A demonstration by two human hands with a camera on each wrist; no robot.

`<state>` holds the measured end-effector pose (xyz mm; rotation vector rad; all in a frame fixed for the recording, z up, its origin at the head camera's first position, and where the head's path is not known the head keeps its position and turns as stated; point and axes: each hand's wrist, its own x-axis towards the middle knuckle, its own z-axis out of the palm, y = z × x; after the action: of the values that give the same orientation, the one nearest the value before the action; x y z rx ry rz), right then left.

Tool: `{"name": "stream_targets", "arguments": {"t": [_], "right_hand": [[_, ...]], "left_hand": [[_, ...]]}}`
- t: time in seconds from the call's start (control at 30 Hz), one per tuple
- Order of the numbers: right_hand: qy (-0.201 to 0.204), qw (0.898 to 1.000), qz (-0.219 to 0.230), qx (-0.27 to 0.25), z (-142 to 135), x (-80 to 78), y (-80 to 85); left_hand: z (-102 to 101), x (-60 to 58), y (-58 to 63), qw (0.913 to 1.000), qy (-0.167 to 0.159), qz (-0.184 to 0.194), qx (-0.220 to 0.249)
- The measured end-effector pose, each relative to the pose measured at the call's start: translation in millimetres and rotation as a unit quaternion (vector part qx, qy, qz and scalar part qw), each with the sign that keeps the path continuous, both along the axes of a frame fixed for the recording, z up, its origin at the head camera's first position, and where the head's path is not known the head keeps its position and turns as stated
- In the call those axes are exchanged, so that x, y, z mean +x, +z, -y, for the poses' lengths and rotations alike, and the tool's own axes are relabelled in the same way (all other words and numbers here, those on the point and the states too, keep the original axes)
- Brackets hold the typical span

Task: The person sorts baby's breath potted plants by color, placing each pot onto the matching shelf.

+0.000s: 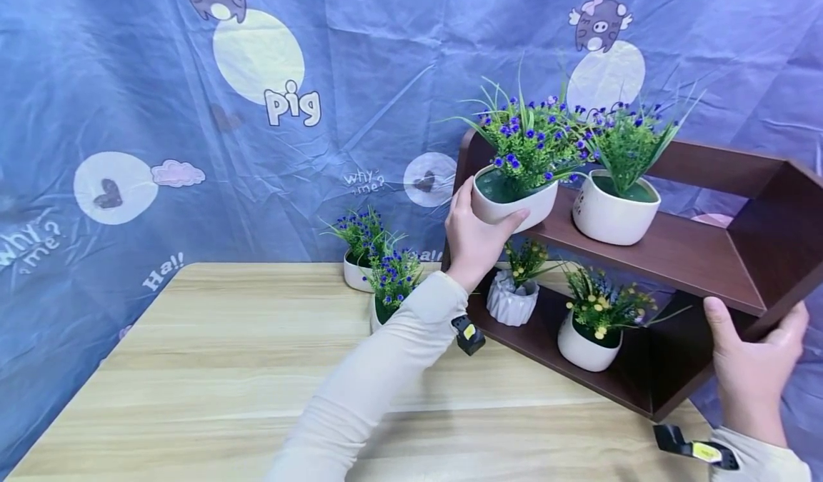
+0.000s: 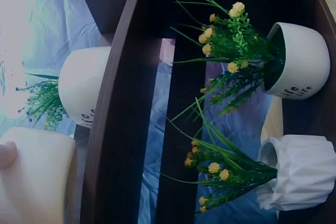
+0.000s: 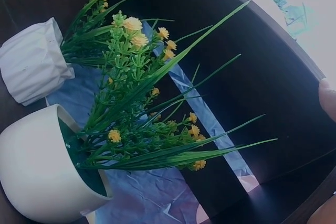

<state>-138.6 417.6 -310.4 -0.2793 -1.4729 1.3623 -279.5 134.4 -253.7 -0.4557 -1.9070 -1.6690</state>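
Observation:
My left hand [image 1: 476, 236] grips a white oval flowerpot [image 1: 517, 207] with blue-purple flowers, thumb across its front, at the left end of the upper board of a dark brown two-tier shelf [image 1: 681, 246]. Beside it on that board stands a second white pot [image 1: 617, 214] with similar flowers. At the shelf's right side, my right hand [image 1: 752, 357] holds the upper board's end, thumb on the front edge. The lower board carries a white pleated pot [image 1: 512, 302] and a smooth white pot [image 1: 589, 343], both with yellow flowers; the left wrist view shows lettering on the smooth pot [image 2: 302, 61].
Left of the shelf, two more white pots with blue flowers stand on the wooden table [image 1: 257, 368]: one at the back [image 1: 358, 271], one nearer [image 1: 379, 315] partly behind my left sleeve. A blue cloth [image 1: 360, 53] with cartoon pigs hangs behind the table.

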Motion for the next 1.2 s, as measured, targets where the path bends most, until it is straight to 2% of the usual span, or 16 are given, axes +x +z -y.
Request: {"name": "stream_targets", "arguments": {"t": [0.1,0.27,0.47,0.7,0.9,1.03,1.2], "right_hand": [[0.001,1.000,0.004,-0.005,1.1,-0.3,-0.5],[0.025,0.999,-0.023,-0.025,2.0,-1.5,-0.5],[0.025,0.999,-0.026,-0.016,1.5,-1.9,0.5],[0.023,0.999,-0.033,-0.015,1.7,-2.3,1.0],[0.023,0.999,-0.035,-0.019,3.4,-2.5,1.3],[0.031,0.998,-0.039,-0.026,5.2,-2.2,1.8],[0.038,0.998,-0.038,-0.027,6.0,-1.8,2.3]], "left_hand": [[-2.5,-3.4,-2.0,0.9998,0.014,0.007,-0.010],[-6.7,-7.7,-3.9,0.9993,0.028,0.016,-0.016],[-14.7,-7.0,-1.3,0.9985,0.030,0.040,-0.021],[-21.8,-7.2,2.2,0.9968,0.056,0.047,-0.032],[-27.6,-7.9,3.9,0.9960,0.058,0.062,-0.026],[-28.3,-7.1,3.8,0.9953,0.053,0.070,-0.040],[-27.3,-6.9,2.8,0.9957,0.044,0.061,-0.054]]}}
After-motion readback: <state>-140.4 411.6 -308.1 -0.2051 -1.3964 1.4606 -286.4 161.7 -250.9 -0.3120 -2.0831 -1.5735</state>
